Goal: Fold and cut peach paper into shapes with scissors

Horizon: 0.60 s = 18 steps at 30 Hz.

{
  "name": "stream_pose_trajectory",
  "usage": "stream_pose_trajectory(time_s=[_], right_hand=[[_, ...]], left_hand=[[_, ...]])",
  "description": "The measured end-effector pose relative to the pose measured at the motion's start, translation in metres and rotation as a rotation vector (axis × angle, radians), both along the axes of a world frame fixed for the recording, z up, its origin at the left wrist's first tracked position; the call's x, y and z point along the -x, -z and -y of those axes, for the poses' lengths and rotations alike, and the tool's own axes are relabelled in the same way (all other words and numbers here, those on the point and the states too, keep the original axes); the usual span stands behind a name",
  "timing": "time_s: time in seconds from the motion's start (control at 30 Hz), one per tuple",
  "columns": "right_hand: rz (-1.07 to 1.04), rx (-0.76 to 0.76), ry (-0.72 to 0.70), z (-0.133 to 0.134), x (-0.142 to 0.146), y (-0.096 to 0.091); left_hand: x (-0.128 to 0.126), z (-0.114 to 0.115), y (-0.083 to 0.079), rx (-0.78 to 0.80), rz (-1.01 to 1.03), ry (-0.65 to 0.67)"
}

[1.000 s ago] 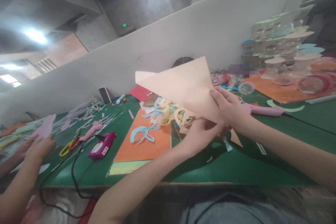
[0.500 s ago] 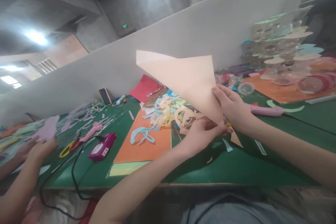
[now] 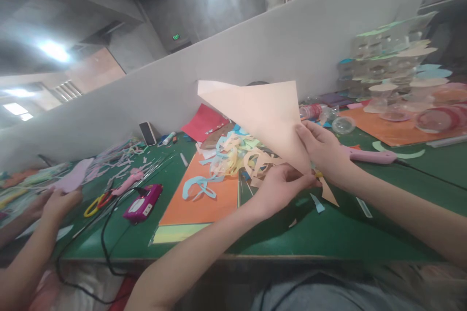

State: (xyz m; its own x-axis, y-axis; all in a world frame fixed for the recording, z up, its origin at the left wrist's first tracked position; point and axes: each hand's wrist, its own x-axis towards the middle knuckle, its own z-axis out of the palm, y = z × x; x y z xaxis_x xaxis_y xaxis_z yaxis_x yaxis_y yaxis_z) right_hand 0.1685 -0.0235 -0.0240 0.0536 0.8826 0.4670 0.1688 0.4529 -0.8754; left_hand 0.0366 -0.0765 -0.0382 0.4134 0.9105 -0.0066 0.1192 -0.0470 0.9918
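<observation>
I held a peach paper cone [image 3: 255, 119] in the centre of the frame, its narrow tip down at my hands and its wide open end up and to the left, toward the grey partition [image 3: 255, 43]. Its long axis ran diagonally from lower right to upper left. The fingers [image 3: 304, 131] of my right hand [image 3: 323, 153] were closed on the cone's right side near the tip, pinching it from the right. My left hand [image 3: 280, 189] came in from the bottom of the frame, and its fingers [image 3: 292, 175] were closed around the tip from below. My right hand lay slightly nearer the wider part of the cone, and nothing stood between either hand and the paper.

Below the cone, a tangled heap of cream and pale blue paper strips [image 3: 233, 155] lay on an orange card sheet [image 3: 199, 201] on the green bench [image 3: 328, 233]. A small tan paper point [image 3: 328, 194] showed just below my right hand. To the right of that hand lay a pink hot glue gun [image 3: 368, 157] with a black cord. At the lower left of the frame, another person's hand [image 3: 60, 204] held a pink paper shape [image 3: 75, 175], near yellow-handled scissors [image 3: 95, 206] and a magenta plastic tool [image 3: 143, 202].
</observation>
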Motion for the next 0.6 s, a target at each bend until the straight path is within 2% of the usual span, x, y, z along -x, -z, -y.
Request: stream_pose_trajectory(time_s=[0.17, 0.37, 0.6], right_hand=[[0.037, -0.005, -0.007, 0.0005, 0.0002, 0.0004], [0.085, -0.017, 0.030, 0.0009, 0.0025, 0.0030], [0.181, -0.073, 0.071, 0.0022, 0.0041, 0.0074]], left_hand=[[0.0003, -0.0002, -0.0004, -0.056, -0.079, 0.008], [-0.0007, -0.0005, 0.0042, -0.137, -0.144, -0.061], [-0.0004, -0.0015, 0.0076, -0.121, -0.097, 0.013]])
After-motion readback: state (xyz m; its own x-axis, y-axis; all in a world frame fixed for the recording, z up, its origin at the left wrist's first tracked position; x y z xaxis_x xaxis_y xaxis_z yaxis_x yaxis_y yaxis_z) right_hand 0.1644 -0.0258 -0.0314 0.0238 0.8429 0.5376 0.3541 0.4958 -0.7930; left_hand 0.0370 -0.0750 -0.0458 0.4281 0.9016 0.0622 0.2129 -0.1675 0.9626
